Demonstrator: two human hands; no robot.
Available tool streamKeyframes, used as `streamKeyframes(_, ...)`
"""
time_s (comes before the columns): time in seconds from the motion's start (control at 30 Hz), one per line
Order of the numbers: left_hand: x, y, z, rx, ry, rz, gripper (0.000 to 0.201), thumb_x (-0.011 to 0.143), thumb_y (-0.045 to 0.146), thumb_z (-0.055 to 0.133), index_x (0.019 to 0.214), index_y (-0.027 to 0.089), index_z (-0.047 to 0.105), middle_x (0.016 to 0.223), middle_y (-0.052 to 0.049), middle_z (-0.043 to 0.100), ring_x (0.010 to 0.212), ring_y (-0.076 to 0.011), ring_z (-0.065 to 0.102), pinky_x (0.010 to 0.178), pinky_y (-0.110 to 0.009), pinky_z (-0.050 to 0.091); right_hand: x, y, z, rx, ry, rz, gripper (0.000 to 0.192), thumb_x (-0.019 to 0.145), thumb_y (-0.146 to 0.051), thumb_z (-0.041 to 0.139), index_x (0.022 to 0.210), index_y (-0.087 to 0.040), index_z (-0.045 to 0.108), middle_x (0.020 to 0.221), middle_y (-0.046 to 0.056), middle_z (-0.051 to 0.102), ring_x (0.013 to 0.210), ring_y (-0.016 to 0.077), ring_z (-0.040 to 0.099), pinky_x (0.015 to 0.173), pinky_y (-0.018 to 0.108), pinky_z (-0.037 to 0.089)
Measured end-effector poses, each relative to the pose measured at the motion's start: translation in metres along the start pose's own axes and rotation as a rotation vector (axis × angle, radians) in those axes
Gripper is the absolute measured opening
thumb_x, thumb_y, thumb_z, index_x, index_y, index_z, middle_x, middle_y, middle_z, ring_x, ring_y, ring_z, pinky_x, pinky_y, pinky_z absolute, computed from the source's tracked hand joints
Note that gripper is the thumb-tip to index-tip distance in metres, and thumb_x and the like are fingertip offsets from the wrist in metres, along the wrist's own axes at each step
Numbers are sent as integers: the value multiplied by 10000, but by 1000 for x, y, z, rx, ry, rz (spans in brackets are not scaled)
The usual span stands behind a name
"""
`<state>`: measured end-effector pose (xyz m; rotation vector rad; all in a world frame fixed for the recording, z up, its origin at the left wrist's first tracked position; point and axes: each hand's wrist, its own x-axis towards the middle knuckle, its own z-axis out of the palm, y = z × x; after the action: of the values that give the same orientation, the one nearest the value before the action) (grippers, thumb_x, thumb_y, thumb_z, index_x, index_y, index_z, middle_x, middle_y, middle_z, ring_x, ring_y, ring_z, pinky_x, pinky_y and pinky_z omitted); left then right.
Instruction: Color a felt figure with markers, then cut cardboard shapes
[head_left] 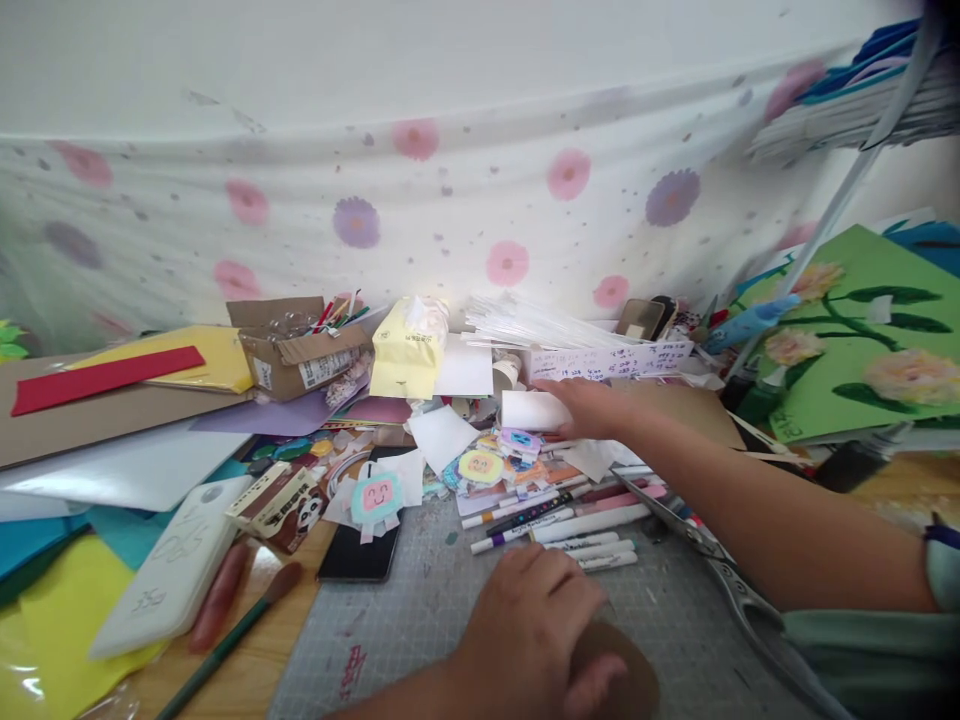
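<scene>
My right hand (589, 408) reaches to the back of the desk, its fingers over a white roll-shaped piece (529, 411) and its thumb at the near side. At the bottom centre my left hand (532, 625) is curled around a brown rounded thing (622, 675), whose kind I cannot make out. Several markers (559, 530) lie between the two hands on the grey cutting mat (420, 630). Paper cutouts with drawn faces sit left of the markers, among them a yellow one (480, 465) and a pink and teal one (377, 497). Large scissors (720, 570) lie under my right forearm.
A cardboard box (300, 350) of supplies and white paper strips (525, 322) stand along the curtain. On the left lie a phone (360, 552), a brush (232, 640), a white case (176, 560) and coloured sheets. A green flower picture (870, 330) leans at the right.
</scene>
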<state>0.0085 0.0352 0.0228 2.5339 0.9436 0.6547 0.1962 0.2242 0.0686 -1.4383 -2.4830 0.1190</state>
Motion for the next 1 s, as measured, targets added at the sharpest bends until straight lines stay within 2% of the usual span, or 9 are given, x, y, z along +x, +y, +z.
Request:
streamKeyframes(0.13, 0, 6, -12, -322, 176, -185, 320, 762, 226, 610, 1079, 194, 584, 1001, -86, 620, 914, -241, 563, 827, -381, 440, -24, -1, -30, 206, 117, 148, 573, 839, -307, 652, 1354, -191, 431, 1204, 157, 629, 1002, 310, 632, 840, 475, 517)
streamKeyframes(0.23, 3, 5, -12, -692, 295, -384, 375, 791, 281, 636, 1141, 214, 521, 1002, -75, 603, 910, -227, 566, 821, -374, 452, -73, -20, -48, 459, 124, 189, 503, 900, -352, 466, 1370, -205, 364, 1105, 128, 701, 872, 274, 696, 687, 372, 567)
streamKeyframes(0.3, 7, 6, -9, -1013, 330, -478, 453, 798, 366, 669, 1183, 214, 484, 1133, -101, 584, 969, -234, 576, 839, -373, 460, -112, -42, -46, 653, 68, 191, 438, 902, -369, 370, 1298, -200, 447, 1064, 107, 725, 810, 246, 717, 616, 330, 573)
streamKeyframes(0.37, 10, 10, -7, -1312, 302, -486, 567, 760, 431, 721, 1218, 202, 477, 1264, -125, 541, 1052, -252, 569, 878, -371, 452, -146, -69, -33, 1194, 12, 329, 447, 832, -413, 472, 1217, -191, 518, 1068, 117, 722, 806, 263, 716, 614, 349, 567)
streamKeyframes(0.43, 11, 16, -4, -1541, 229, -450, 630, 723, 433, 767, 1237, 190, 495, 1283, -128, 548, 1104, -265, 557, 913, -366, 434, -169, -92, -17, 1426, -66, 398, 447, 796, -441, 580, 1176, -207, 550, 1039, 100, 730, 814, 252, 708, 665, 356, 559)
streamKeyframes(0.57, 10, 27, -2, -1712, 216, -502, 469, 775, 329, 748, 1176, 172, 562, 1163, -114, 635, 1030, -236, 601, 882, -347, 444, -179, -113, -2, 1338, -29, 305, 449, 768, -433, 686, 1151, -209, 622, 1112, 82, 704, 986, 262, 654, 835, 369, 521)
streamKeyframes(0.7, 8, 29, -4, -1699, 314, -569, 449, 736, 271, 781, 1128, 155, 596, 1126, -108, 656, 922, -204, 624, 825, -319, 470, -173, -107, -8, 1178, -17, 272, 385, 875, -470, 552, 1114, -203, 689, 1050, 69, 730, 939, 263, 661, 804, 358, 518)
streamKeyframes(0.83, 8, 30, -4, -1751, 268, -521, 506, 733, 250, 774, 1192, 167, 577, 1134, -120, 657, 1003, -250, 615, 878, -361, 464, -173, -98, -15, 915, 108, 216, 325, 903, -423, 499, 956, -210, 739, 950, 69, 730, 878, 250, 646, 802, 356, 490)
streamKeyframes(1.0, 8, 31, -5, -1785, 264, -501, 493, 768, 205, 732, 1229, 168, 564, 1156, -137, 647, 1034, -261, 609, 925, -380, 437, -174, -102, -17, 958, 81, 279, 352, 821, -482, 599, 1040, -219, 686, 985, 71, 704, 826, 245, 634, 678, 330, 508)
